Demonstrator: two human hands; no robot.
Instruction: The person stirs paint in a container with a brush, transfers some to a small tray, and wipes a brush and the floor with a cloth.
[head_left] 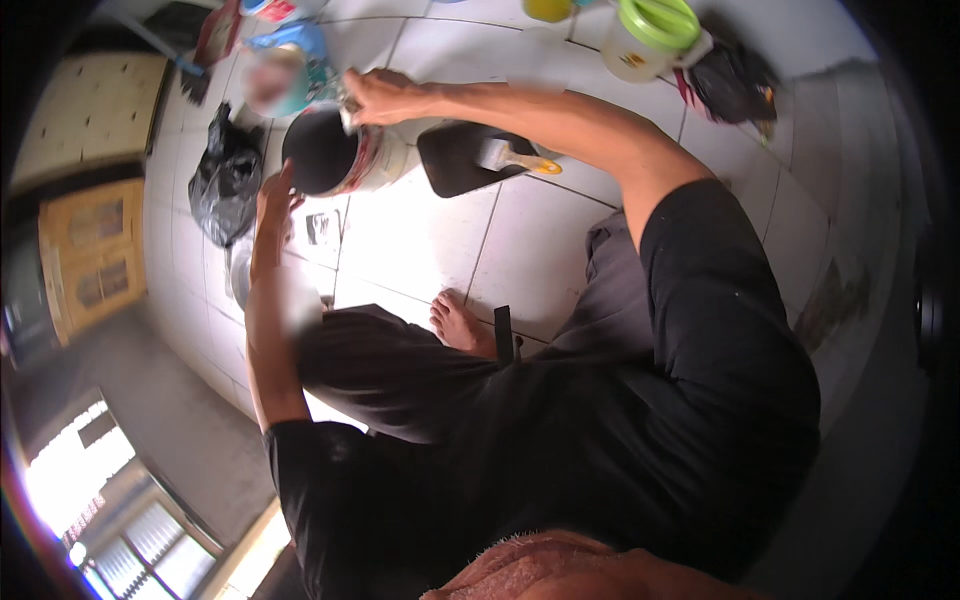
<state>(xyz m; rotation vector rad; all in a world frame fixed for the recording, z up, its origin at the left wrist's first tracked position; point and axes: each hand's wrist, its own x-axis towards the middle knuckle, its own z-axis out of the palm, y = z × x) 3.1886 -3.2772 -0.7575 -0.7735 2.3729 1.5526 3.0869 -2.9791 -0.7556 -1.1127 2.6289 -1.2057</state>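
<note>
A pale bucket with red markings [375, 168] is on the tiled floor in front of me, its round dark end [318, 152] turned to the left. My left hand [275, 192] has its fingers closed at the bucket's near left rim. Over the far side of the bucket is my right hand [378, 97], fingers closed around a small whitish thing [348, 114] that I cannot make out. Just right of the bucket lies a black tray [450, 165]. A paintbrush [525, 160] with a yellow-tipped handle rests across it.
Left of the bucket sits a black plastic bag [222, 180]. A blue packet [295, 42] lies beyond it. A clear tub with a green lid [645, 45] stands at the far right, beside another dark bag [735, 82]. A wooden cabinet [92, 250] is on the left.
</note>
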